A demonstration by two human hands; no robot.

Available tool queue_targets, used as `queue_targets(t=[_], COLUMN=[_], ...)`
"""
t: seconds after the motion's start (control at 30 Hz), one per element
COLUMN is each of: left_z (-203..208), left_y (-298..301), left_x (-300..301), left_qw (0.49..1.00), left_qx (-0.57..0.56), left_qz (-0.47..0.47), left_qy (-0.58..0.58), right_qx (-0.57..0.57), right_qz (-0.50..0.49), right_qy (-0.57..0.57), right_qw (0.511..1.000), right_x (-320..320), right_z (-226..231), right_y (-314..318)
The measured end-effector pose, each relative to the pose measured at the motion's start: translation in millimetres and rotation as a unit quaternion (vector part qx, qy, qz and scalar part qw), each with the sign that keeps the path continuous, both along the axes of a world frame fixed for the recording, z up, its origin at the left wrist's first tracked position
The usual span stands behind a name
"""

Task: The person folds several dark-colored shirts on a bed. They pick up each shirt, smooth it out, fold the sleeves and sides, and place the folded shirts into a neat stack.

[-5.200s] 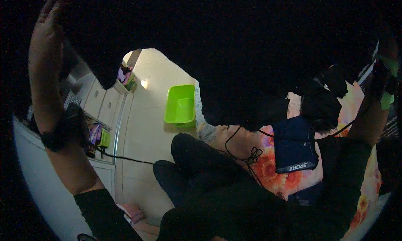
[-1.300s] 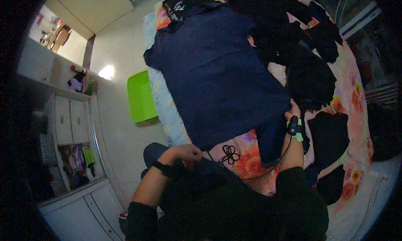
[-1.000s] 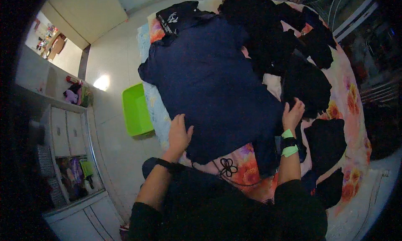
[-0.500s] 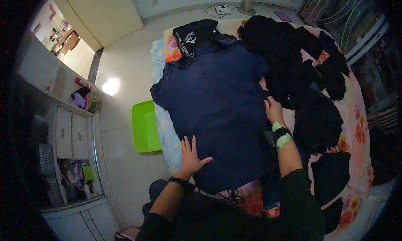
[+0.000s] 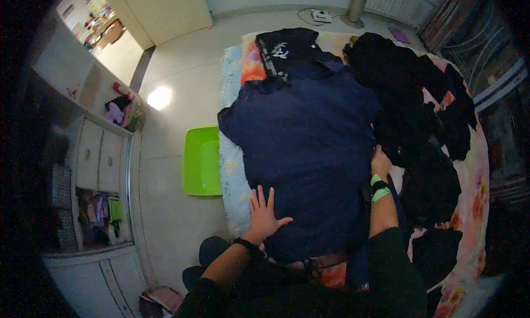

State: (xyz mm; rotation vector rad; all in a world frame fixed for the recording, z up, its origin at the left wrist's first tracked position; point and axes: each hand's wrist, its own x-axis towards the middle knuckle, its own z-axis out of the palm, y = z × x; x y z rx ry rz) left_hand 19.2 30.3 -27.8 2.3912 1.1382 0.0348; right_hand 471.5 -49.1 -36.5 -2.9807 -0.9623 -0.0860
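A dark navy T-shirt (image 5: 309,146) lies spread on the bed, its hem toward me and its sleeves at the far end. My left hand (image 5: 264,214) rests on its lower left edge, fingers spread and holding nothing. At the shirt's right side edge, my right hand (image 5: 380,162) is closed with the fabric between thumb and fingers. Beyond the collar, partly overlapped by the navy shirt, is a black T-shirt (image 5: 298,41) with a white print. Dark clothes (image 5: 403,86) lie heaped to the right of my right hand.
The bed has a flowered sheet (image 5: 477,207) and a pale blue cover (image 5: 234,169) along its left side. A green plastic basin (image 5: 200,174) stands on the tiled floor beside it. White cabinets (image 5: 99,163) line the left, and a white device with a cord (image 5: 320,16) lies beyond the bed.
The whole view has shifted, so the bed appears farther right. My left hand's fingers are spread wider on the shirt. My right hand stays at the shirt's right edge.
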Motion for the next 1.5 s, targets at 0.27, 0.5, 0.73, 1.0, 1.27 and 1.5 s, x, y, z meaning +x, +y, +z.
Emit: queue_targets(t=[0.27,0.5,0.73,1.0,1.27,1.5], left_z=[1,-2,-3,7,21,34], left_y=[-1,1,1,-47,-51,-65], left_x=[-3,-8,-10,-54,-72,-50], left_qw=[1.0,0.999,0.998,0.735,0.926,0.89], left_qx=[-0.004,0.007,-0.031,-0.464,-0.301,-0.272], left_qz=[0.003,0.01,0.028,0.351,0.187,0.25], left_qy=[0.008,-0.043,-0.053,-0.348,-0.127,-0.267], right_qx=[0.233,0.015,0.257,0.012,0.267,0.382], right_qz=[0.415,0.436,0.535,0.483,0.374,0.169], right_qy=[0.048,-0.066,-0.007,-0.043,0.351,0.671], right_qw=[0.878,0.898,0.805,0.874,0.816,0.613], right_x=[-129,-114,-198,-371,-290,-91], right_z=[121,127,105,4,29,102], right_y=[79,188,267,347,391,305])
